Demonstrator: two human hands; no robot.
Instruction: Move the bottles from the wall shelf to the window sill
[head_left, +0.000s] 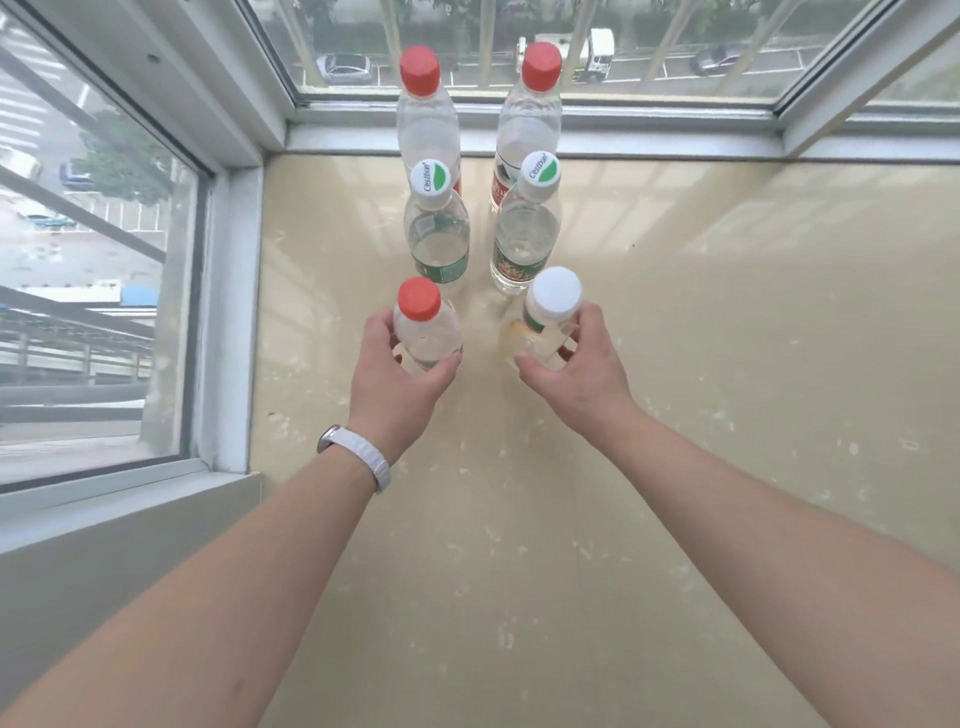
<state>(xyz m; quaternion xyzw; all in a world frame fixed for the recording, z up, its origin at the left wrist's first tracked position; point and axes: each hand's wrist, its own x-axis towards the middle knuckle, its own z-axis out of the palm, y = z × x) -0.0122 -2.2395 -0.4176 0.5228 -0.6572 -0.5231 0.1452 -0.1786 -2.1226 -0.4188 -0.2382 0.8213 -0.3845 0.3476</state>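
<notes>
Left-sill (322, 364): left hand (395, 376) grips red-capped bottle (423, 325), right hand (579, 371) white-capped bottle (551, 304); room rightward.

Window sill (727, 364) carries two columns; left: rear left bottle (427, 122), middle left bottle (437, 236), front left bottle (427, 338); right: rear right bottle (530, 122), middle right bottle (525, 234), front right bottle (546, 330); rear pair nearest the window (649, 47).

Window bars (487, 41), seemingly parked cars (345, 67) beyond
</notes>
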